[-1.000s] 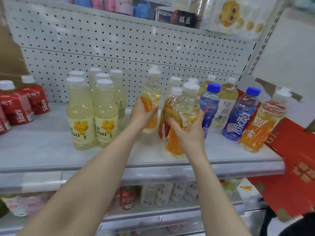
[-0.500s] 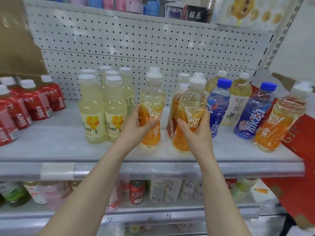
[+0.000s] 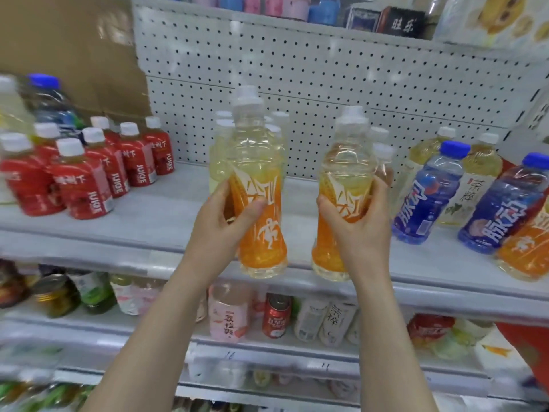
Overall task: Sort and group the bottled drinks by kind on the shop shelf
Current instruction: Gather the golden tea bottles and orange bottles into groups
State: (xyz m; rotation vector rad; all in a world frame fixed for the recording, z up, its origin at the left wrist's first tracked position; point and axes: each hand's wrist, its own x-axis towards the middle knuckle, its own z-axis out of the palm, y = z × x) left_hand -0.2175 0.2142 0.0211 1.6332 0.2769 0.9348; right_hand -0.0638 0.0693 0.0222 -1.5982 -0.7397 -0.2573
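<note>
Both orange bottles have come up off the shelf [image 3: 166, 215], where they stood a moment ago, and my view has swung left, so the red juice bottles [image 3: 89, 179] show more fully. My left hand [image 3: 219, 230] grips the left orange bottle [image 3: 261, 221] at its waist, with the fingers [image 3: 221, 193] curled round behind and the thumb across the label. My right hand [image 3: 359, 230] grips the right orange bottle [image 3: 341, 185] the same way, wrapped round its far side. Both bottles are upright and white-capped, held apart side by side, with their bases in front of the shelf's front lip.

Just behind the left one stand pale yellow bottles [image 3: 217, 162], mostly hidden. To the right on the shelf stand two blue bottles [image 3: 427, 197] with tea bottles [image 3: 475, 185] behind them, and a third orange bottle [image 3: 525, 251] sits at the frame edge. The red juice bottles cluster well to the left. Below, a red can [image 3: 276, 316] stands among pale bottles on the lower shelf [image 3: 267, 349].
</note>
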